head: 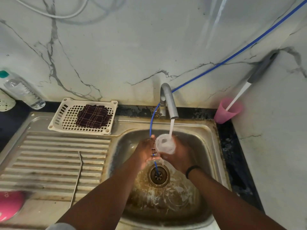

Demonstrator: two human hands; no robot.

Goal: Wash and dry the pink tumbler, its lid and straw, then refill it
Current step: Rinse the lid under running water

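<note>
Two hands over steel sink (207,135): right hand (180,156) curls round clear round plastic lid (164,144), held under tap (168,100) stream; left hand (146,151) lies beside it, fingers straight against lid edge. Risk, as judged: wet, slick lid could slip from grip and drop onto stained basin floor by drain (158,175). Pink tumbler (10,205), glossy and rounded, sits at lower left on counter; thin metal straw (78,176) rests on ribbed drainboard.

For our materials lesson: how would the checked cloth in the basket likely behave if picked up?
The cloth lies crumpled in the basket, so it is probably floppy and light. It looks dry, so it is unlikely to slip.
</note>
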